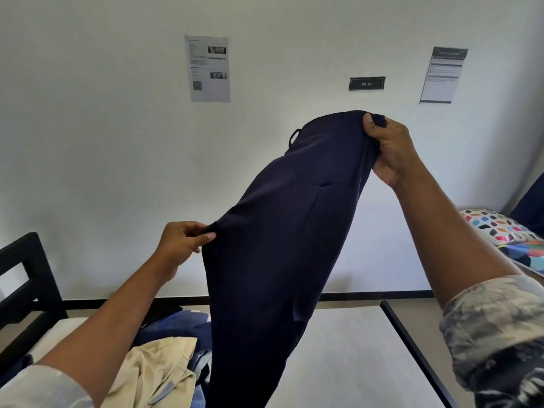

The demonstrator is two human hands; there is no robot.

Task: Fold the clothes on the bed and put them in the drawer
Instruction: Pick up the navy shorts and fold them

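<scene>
1. White wall (88,142) rises behind a bed whose pale, smooth mattress (353,354) fills the lower part of the view. A pair of navy trousers (282,231) is held up in the air above the mattress, in front of the wall.
2. The trousers' long axis runs on a slant. The waist end points up and to the right, and the legs fall down and slightly left until they leave the bottom of the view. The cloth is dark, matte and fine-woven, hanging in one long flat panel. A small belt loop stands out at the upper left edge, and a pocket seam crosses the upper part.
3. The right hand (388,148) grips the top right corner of the trousers, fingers curled round bunched cloth and thumb pressed on the front.
4. The left hand (182,242) pinches the trousers' left edge about halfway down, between thumb and fingertips.
5. Below and left of the trousers a loose pile lies on the mattress: a crumpled beige garment (159,372) over blue patterned clothes (182,325).
6. Far left of the trousers stands a black bed frame (29,275) of square bars. To their right, at the far end of the bed, lies a pillow (497,228) with a multicoloured mosaic print.
7. On the wall above the trousers hang a printed sheet (207,69), a small dark sign (367,83) reading "WS 14", and a second sheet (443,75).
</scene>
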